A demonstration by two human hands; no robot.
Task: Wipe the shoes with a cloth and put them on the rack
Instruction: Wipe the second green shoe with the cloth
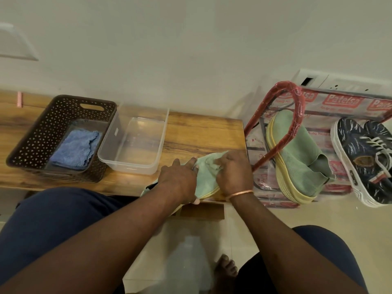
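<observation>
Green knit shoe [205, 182] is being held at the counter [201, 132] edge, just R of the clear tub [135, 143]. Left hand [179, 179] is being clamped over it, while what looks like a bunched green cloth [212, 164] is being gripped on it by right hand [233, 172]. Upper prob. soft & light, so the firmer sole is being judged the better hold.

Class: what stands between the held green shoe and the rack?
The rack's red wrapped end loop rises between its shelf and the pale green yellow-soled shoe in the left hand; right hand grips green cloth.
</observation>
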